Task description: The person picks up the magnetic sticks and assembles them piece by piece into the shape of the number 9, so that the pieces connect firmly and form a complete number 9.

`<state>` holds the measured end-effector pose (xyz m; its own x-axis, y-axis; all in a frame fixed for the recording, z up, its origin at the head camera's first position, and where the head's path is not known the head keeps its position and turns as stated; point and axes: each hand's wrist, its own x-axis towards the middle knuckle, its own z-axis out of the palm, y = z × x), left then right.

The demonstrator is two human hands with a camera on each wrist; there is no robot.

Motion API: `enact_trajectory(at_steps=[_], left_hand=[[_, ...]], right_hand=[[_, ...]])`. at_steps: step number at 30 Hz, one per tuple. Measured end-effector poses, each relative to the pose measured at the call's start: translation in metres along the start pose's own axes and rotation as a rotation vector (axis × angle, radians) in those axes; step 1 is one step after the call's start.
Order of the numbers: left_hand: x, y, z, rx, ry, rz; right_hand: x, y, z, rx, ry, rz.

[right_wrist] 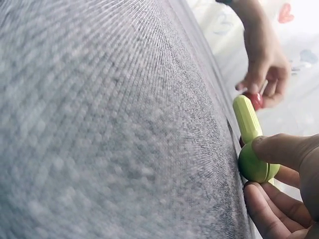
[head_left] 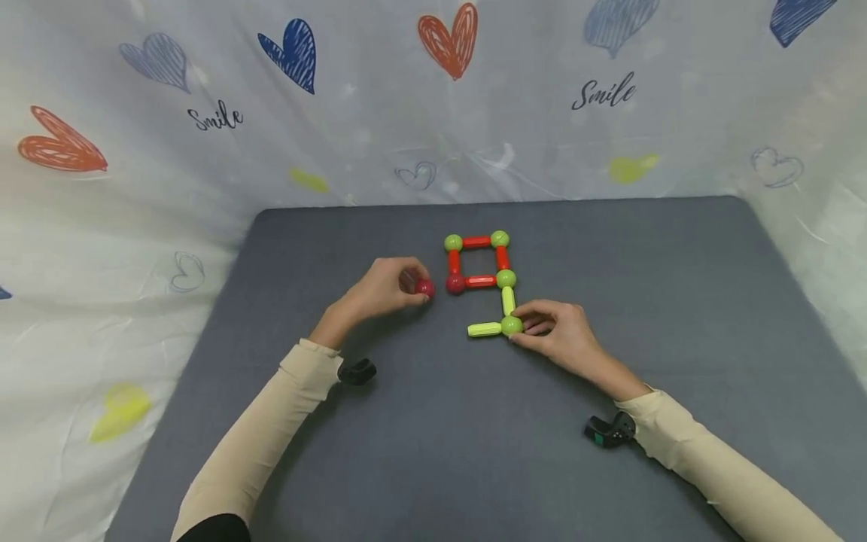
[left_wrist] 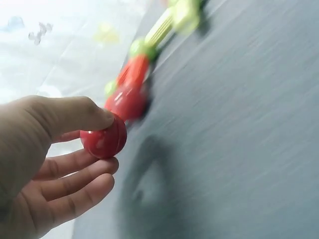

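Observation:
My left hand (head_left: 391, 287) pinches a loose red ball (left_wrist: 105, 139) between thumb and fingers, held just left of the built figure. That figure lies on the table: a square of red rods (head_left: 476, 242) with green balls at three corners and a red ball (head_left: 455, 284) at the near-left one. From the near-right green ball (head_left: 506, 278) a yellow-green rod (head_left: 508, 301) runs toward me to another green ball (right_wrist: 255, 164). My right hand (head_left: 557, 335) pinches this last ball. A second yellow-green rod (head_left: 484, 330) sticks out from it to the left.
The grey tabletop (head_left: 433, 452) reaches back to a pale curtain (head_left: 528, 128) printed with hearts. Dark wrist cameras hang at the left cuff (head_left: 357, 372) and the right cuff (head_left: 609, 430), low over the table.

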<state>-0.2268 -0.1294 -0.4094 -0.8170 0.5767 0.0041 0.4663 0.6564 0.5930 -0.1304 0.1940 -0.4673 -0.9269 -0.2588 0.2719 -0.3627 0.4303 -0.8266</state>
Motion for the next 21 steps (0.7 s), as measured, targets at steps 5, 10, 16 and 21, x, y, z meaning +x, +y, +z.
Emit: enact_trajectory(at_steps=[5,10,16,21], left_hand=[[-0.015,0.018,0.030,-0.075,-0.025,0.076],[-0.017,0.031,0.051,-0.134,-0.025,0.123],[-0.019,0.033,0.067,-0.120,-0.015,0.133],[-0.021,0.032,0.071,-0.132,0.020,0.131]], right_hand=[[-0.002,0.001,-0.005,-0.010,0.002,0.005],[-0.004,0.002,-0.008,-0.026,0.005,-0.003],[-0.005,0.003,-0.006,-0.031,0.009,0.004],[-0.004,0.003,-0.005,-0.035,0.011,0.012]])
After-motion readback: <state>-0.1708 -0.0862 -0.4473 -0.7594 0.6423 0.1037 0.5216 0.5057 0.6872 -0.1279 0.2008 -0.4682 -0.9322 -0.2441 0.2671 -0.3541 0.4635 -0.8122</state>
